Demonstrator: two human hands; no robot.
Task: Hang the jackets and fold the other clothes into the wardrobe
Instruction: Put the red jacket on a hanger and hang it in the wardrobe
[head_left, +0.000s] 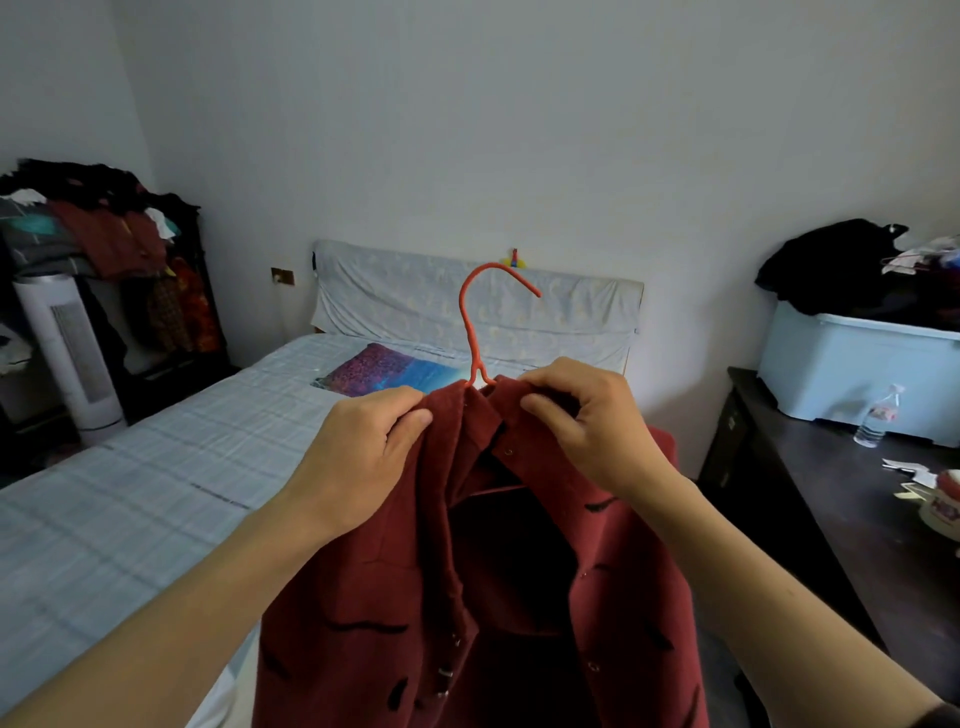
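Head view: dark red button-front jacket with small black marks (519, 597) hangs in front of the person, above the near edge of the bed with the pale checked sheet (130, 493), its collar draped over a thin orange wire hanger (470, 322) whose hook stands upright above the neckline. The left hand (358, 457) pinches the left side of the collar between thumb and curled fingers; the right hand (597, 421) pinches the right side in the same manner, so both grips are narrow and closed on cloth. The front placket gapes open below the collar, snaps unfastened. The step in hand appears to be seating the jacket squarely on the hanger. Next, judging by this, the collar needs settling evenly on both shoulders, then one hand must shift to the hook to carry it to the wardrobe, which may be the dark clothes-laden frame (171, 291) at the far left.
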